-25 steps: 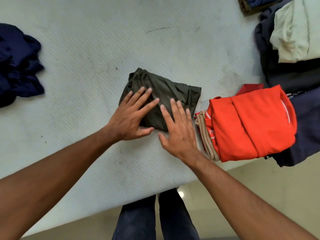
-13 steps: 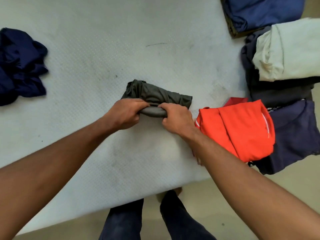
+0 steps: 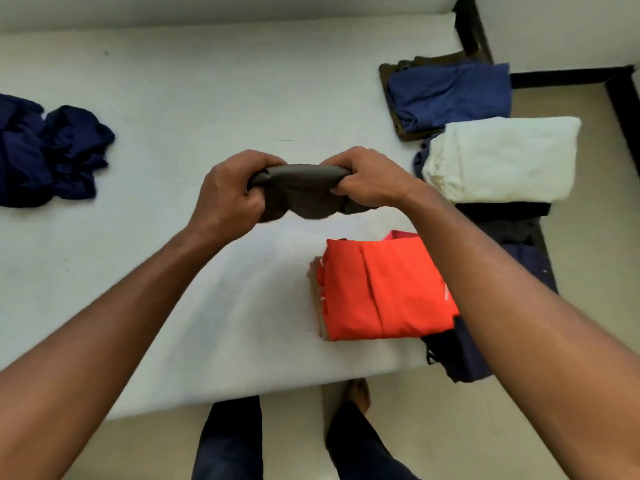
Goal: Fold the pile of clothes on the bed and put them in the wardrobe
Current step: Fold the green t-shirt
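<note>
Gripping a folded olive garment [image 3: 304,192] at both ends, left hand [image 3: 228,199] and right hand [image 3: 370,181] curled round it, over a white mattress [image 3: 207,98]. Nearer than the grip, a folded orange shirt [image 3: 381,289]; right of it, a folded cream garment [image 3: 498,157]; far left, crumpled navy clothes [image 3: 52,154]; beyond, black bed frame [image 3: 467,29], beige floor [image 3: 588,271]

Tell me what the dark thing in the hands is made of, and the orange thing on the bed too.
Dark garment: soft, thin cloth, matte; it sags and bunches between the left hand and right hand gripping its ends. Orange garment: smooth cloth, perhaps synthetic; it lies flat with a crisp fold line. Exact fibre cannot be told.
</note>
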Available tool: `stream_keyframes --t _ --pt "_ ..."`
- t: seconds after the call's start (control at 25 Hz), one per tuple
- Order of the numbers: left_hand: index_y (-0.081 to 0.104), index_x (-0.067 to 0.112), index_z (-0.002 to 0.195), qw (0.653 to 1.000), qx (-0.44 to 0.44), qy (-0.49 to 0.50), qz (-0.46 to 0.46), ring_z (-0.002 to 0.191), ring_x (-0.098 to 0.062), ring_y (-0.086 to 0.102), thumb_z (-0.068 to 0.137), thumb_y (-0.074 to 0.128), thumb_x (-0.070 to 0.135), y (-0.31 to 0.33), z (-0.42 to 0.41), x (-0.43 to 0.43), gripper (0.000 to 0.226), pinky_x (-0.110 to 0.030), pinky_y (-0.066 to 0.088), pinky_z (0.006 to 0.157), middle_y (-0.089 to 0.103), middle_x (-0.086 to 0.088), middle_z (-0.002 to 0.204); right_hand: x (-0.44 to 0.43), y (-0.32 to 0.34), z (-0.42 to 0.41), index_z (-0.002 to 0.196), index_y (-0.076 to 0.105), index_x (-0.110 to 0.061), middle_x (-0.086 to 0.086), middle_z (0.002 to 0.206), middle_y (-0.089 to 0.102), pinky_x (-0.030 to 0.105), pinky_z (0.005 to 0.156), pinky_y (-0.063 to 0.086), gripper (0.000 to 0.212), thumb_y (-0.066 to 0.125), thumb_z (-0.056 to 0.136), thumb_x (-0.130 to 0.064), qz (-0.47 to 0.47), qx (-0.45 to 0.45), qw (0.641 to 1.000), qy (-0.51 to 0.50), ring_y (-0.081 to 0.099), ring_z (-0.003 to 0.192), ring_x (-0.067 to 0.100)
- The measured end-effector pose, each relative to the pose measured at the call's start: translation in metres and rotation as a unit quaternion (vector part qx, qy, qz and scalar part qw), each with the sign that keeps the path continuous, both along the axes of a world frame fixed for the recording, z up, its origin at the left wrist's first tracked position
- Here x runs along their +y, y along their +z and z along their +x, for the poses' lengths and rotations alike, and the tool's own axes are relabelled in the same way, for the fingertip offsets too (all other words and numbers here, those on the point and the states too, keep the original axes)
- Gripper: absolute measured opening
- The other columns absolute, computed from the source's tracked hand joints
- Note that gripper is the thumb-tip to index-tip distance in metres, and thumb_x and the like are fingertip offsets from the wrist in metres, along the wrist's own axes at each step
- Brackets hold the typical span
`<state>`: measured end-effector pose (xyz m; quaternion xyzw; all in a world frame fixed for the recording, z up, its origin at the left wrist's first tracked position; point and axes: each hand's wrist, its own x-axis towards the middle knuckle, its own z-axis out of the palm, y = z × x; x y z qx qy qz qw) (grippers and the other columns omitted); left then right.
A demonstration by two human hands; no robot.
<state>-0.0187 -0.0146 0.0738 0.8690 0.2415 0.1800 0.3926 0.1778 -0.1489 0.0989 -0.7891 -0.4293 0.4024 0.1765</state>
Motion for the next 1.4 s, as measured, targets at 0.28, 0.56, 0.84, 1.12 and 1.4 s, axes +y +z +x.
stream_keyframes --t 0.28,0.56,0.84,1.12,1.4 --pt "0.072 0.011 0.115 0.993 0.057 -0.073 0.067 0.114 -0.027 0.062 0.068 0.038 0.010 -0.046 0.016 -0.183 0.058 -0.037 0.047 0.105 0.071 -0.011 0.118 -0.208 -0.046 -0.019 0.140 0.062 -0.022 0.009 0.151 0.053 0.046 0.112 0.046 0.080 0.049 0.062 -0.006 0.115 -0.223 0.968 -0.006 0.048 0.140 0.036" --pt "0.075 0.015 0.117 0.980 0.096 -0.095 0.148 0.092 -0.029 0.064 0.078 0.049 0.008 -0.097 -0.012 -0.238 0.047 -0.036 0.055 0.080 0.072 -0.002 0.123 -0.280 -0.123 -0.056 0.159 0.030 -0.035 -0.002 0.170 0.019 0.054 0.120 0.032 0.085 0.030 0.076 -0.019 0.039 -0.167 0.985 0.009 0.015 0.157 0.031" --pt "0.076 0.028 0.113 0.964 0.205 -0.057 0.162 0.106 -0.021 0.058 0.074 0.060 0.031 -0.081 -0.036 -0.248 0.043 -0.038 0.045 0.079 0.073 0.007 0.118 -0.261 -0.113 -0.054 0.160 0.027 -0.037 -0.001 0.171 0.011 0.057 0.121 0.026 0.087 0.047 0.077 -0.023 -0.036 -0.146 0.986 0.068 0.011 0.158 0.027" --pt "0.063 0.018 0.131 0.975 0.158 0.019 0.157 0.132 -0.030 0.049 0.092 0.050 0.041 -0.085 0.018 -0.230 0.047 -0.050 0.039 0.105 0.060 -0.006 0.137 -0.227 -0.099 -0.048 0.149 0.052 -0.027 0.002 0.165 0.034 0.050 0.125 0.019 0.060 0.042 0.096 -0.054 0.098 -0.183 0.975 -0.075 0.022 0.155 0.022" --pt "0.005 0.036 0.160 0.938 0.326 0.020 0.115 0.155 -0.028 -0.010 0.096 0.018 0.063 -0.160 0.021 -0.237 0.071 -0.060 0.003 0.122 -0.006 -0.006 0.169 -0.211 -0.175 -0.075 0.153 0.045 -0.035 0.001 0.167 0.028 0.060 0.124 0.013 0.059 0.034 0.099 -0.056 0.012 -0.278 0.951 -0.131 0.019 0.156 0.023"
